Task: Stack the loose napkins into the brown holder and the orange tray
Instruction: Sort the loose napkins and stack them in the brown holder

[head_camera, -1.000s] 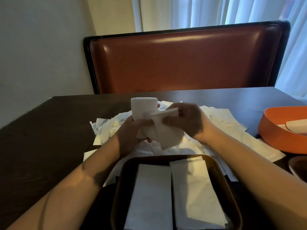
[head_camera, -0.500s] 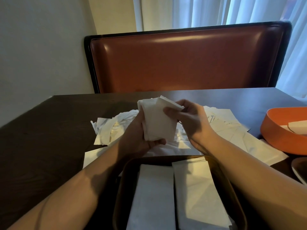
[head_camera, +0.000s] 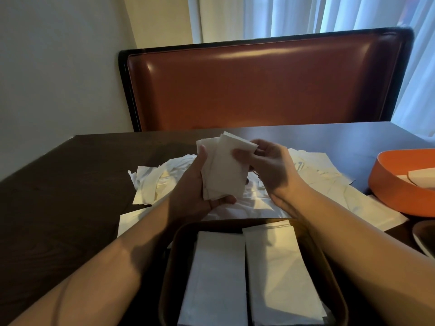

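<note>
The left hand [head_camera: 200,194] cradles a small bundle of folded napkins [head_camera: 223,170] upright above the table: its thumb lies along the near-left edge of the bundle, and curled fingertips show under the lower edge. The rest of those fingers sit behind the paper, so how they lie cannot be told. The right hand [head_camera: 268,165] pinches the upper right corner of the front sheet, thumb pressed on the face, the other fingers curled behind.

Beyond both sets of fingers, loose napkins [head_camera: 306,175] lie spread and crumpled across the dark table [head_camera: 70,184]. Directly below the wrists sits the brown holder [head_camera: 317,250], already carrying two tidy rows of folded napkins side by side. The orange tray [head_camera: 395,191] stands well out to the right of the right hand, with a few sheets showing inside it.

Handling assessment: the paper appears very light, thin and soft. It has no stiffness of its own, so a single sheet will likely droop or unfold if held by one corner only. It is not slippery, but sheets slide against each other, and the top edges of the bundle are already fanned apart. It would tear or crease under a hard pull.

Recommended hold: across the short sides of the bundle, thumb on one face and fingers flat on the other, near the folded edge, squaring the edges before lowering it flat onto a row.
</note>
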Action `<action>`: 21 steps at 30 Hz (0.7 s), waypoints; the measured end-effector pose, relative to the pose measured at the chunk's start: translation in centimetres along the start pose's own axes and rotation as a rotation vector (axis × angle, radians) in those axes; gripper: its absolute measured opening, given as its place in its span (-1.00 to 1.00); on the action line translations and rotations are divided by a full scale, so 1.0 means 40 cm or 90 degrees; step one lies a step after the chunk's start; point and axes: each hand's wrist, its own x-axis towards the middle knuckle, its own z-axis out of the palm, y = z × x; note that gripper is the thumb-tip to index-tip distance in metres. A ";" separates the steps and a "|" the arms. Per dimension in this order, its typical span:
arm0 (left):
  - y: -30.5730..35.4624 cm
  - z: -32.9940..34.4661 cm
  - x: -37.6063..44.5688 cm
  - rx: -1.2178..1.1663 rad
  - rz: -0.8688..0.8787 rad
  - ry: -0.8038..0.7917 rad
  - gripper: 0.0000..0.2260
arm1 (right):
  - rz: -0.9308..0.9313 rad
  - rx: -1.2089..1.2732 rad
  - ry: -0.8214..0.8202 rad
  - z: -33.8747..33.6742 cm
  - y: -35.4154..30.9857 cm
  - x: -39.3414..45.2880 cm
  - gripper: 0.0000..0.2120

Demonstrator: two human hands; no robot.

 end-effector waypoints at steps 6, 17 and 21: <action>0.000 0.004 0.002 -0.006 0.002 -0.021 -0.30 | 0.017 0.019 -0.010 0.006 -0.009 -0.005 -0.94; 0.009 0.011 -0.010 -0.018 0.000 0.007 -0.32 | 0.139 0.106 0.019 -0.001 0.000 0.004 -0.86; 0.009 0.010 -0.015 0.024 -0.007 0.012 -0.29 | 0.159 0.119 -0.011 -0.002 -0.005 -0.004 -0.89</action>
